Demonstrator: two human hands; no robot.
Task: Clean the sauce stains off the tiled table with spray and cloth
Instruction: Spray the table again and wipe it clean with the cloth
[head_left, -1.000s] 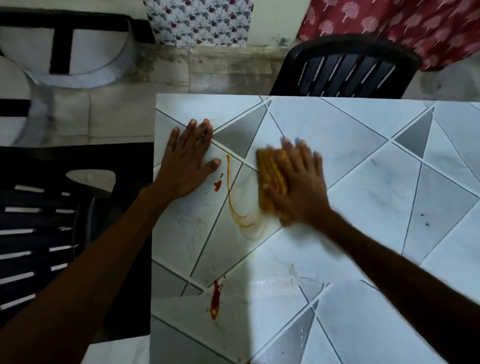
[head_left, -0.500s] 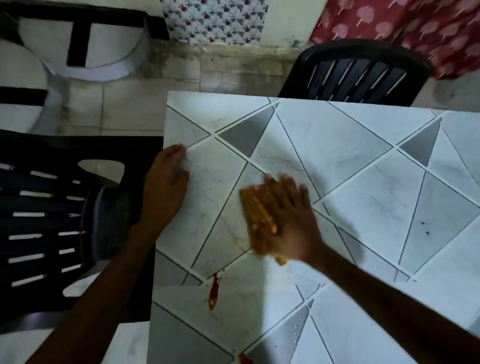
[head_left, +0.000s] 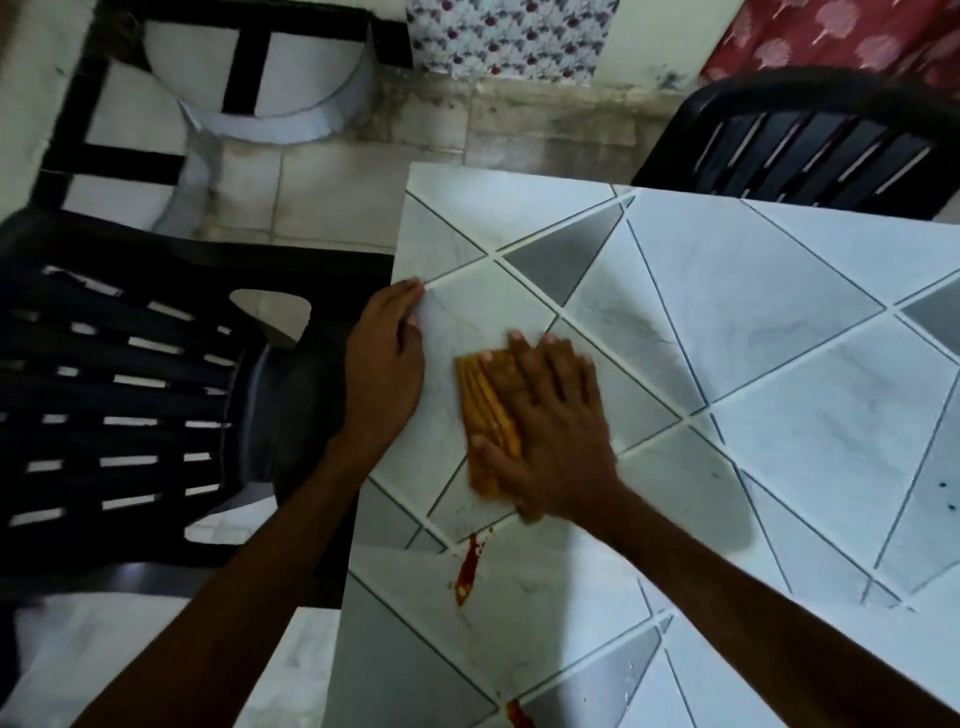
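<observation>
On table (head_left: 779, 322), right hand (head_left: 561, 431) flat, uncurled, pressing cloth (head_left: 485, 410); left of cloth, left hand (head_left: 384, 374) on table edge, grip unclear; stain (head_left: 467, 569) near cloth's near end.

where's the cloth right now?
Head view: the orange cloth lies flat on the tiled table near its left edge, pressed under the right hand, just right of the left hand; a red sauce stain lies just nearer the person.

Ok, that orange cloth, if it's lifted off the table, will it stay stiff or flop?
Probably flops: the cloth lies thin and flat under the right hand, ribbed like soft fabric. Likely light, being so thin. It should slide easily on the smooth tiled table.
</observation>
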